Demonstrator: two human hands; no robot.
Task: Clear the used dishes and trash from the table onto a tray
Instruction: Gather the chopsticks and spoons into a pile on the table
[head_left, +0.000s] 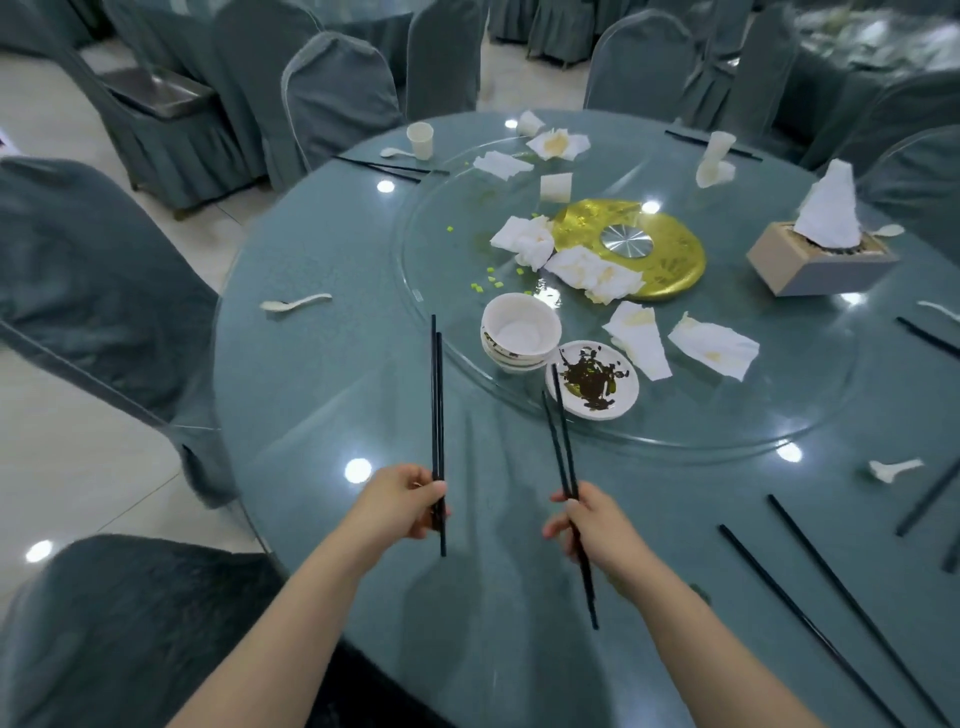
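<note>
My left hand (405, 501) grips a pair of black chopsticks (436, 395) that point away from me over the near table edge. My right hand (587, 525) grips a second pair of black chopsticks (563, 441), their tips over a dirty white plate (592, 379) with dark food scraps. Stacked white bowls (519, 332) stand just left of that plate on the glass turntable (727, 431). Crumpled used napkins (711, 345) lie scattered across the turntable. More loose chopsticks (810, 623) lie on the table at my right.
A tissue box (815, 260) stands at the right. White spoons (296, 304) and paper cups (421, 140) lie round the table rim. A metal tray (156, 91) rests on a covered chair at the far left. Covered chairs ring the round table (322, 374).
</note>
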